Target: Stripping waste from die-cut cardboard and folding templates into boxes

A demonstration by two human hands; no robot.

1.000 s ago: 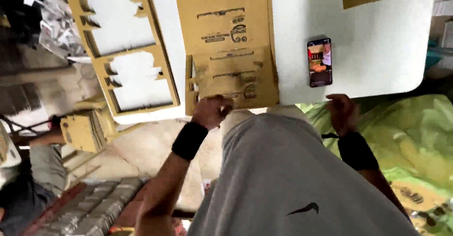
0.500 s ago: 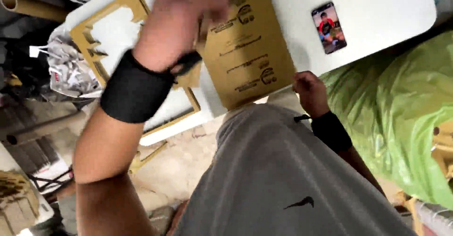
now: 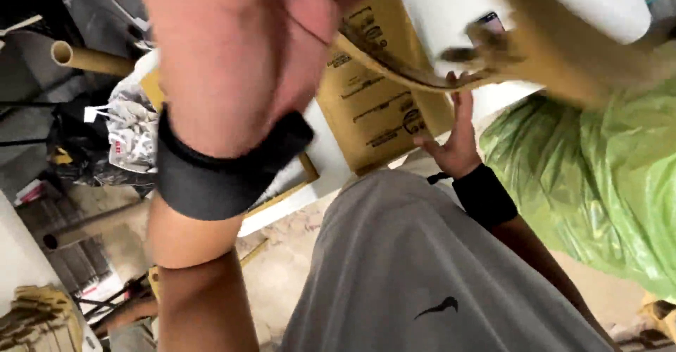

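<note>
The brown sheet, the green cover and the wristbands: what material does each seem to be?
Brown sheet: likely cardboard; matte tan, stiff, flat with clean cut edges. Green cover: probably thin plastic film; glossy, translucent, finely wrinkled. Wristbands: apparently soft knit or terry fabric; dull black, no shine, snug on the wrists.

cardboard sheet: matt brown | plastic sheeting: glossy green, crinkled
</note>
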